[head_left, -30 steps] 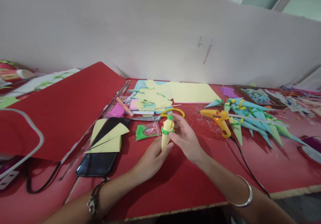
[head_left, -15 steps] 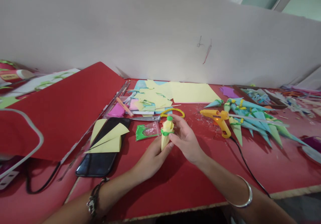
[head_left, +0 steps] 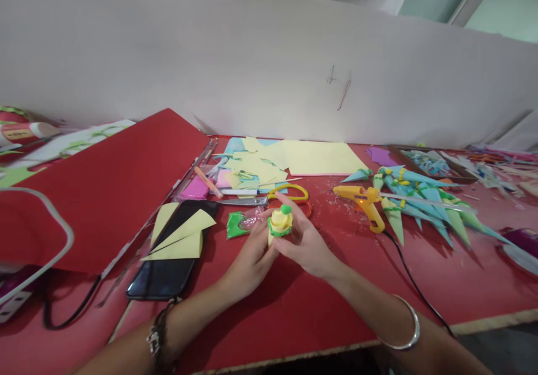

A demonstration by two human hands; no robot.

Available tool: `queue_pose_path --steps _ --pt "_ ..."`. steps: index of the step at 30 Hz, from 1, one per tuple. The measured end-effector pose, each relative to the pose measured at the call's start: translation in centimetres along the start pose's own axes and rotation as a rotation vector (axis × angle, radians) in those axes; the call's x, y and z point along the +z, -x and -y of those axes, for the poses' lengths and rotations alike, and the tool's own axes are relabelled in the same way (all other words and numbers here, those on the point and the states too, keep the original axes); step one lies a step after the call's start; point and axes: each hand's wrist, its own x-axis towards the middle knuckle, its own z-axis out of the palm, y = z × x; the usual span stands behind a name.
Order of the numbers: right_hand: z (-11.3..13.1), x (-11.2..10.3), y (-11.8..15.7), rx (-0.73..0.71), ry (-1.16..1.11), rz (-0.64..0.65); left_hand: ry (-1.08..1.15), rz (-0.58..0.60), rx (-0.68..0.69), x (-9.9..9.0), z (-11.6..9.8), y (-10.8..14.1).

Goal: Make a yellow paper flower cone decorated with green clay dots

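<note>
A small yellow paper ice-cream cone point(head_left: 280, 223) is between my hands over the red table. It has a swirled yellow top, a green frill round its rim and a green ball on top. My left hand point(head_left: 254, 254) grips its lower part, which the fingers mostly hide. My right hand point(head_left: 309, 246) curls round its right side, thumb in front and fingers behind. Just beyond lie scissors point(head_left: 294, 191) with yellow and orange handles. A small bag of green clay point(head_left: 238, 225) lies left of the cone.
A yellow glue gun point(head_left: 365, 201) with a cord lies to the right, beside several blue and green paper cones point(head_left: 437, 204). Left are a black phone point(head_left: 162, 279) with yellow paper pieces point(head_left: 185, 240) and a large red board point(head_left: 105, 184). Yellow paper scraps point(head_left: 260, 165) lie behind.
The cone has tipped so its top faces more toward me, and its lower point is now hidden by my hands. My right hand has moved slightly left and closer to my left hand.
</note>
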Motion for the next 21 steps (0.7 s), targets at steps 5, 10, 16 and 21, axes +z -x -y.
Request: queue_pose_path --steps 5,10,16,21 --pt "0.4 -0.3 -0.1 -0.156 0.203 0.026 -0.109 -0.058 0.078 -0.2 1.0 0.0" --pt "0.7 -0.4 0.0 -0.322 0.368 0.037 -0.133 -0.151 0.089 -0.3 1.4 -0.2" --pt "0.7 -0.2 0.1 -0.365 0.426 0.040 0.010 -0.183 0.015 -0.4 1.2 -0.8" --pt "0.9 0.0 0.0 -0.349 0.357 0.050 0.024 -0.182 -0.011 -0.3 1.4 -1.0"
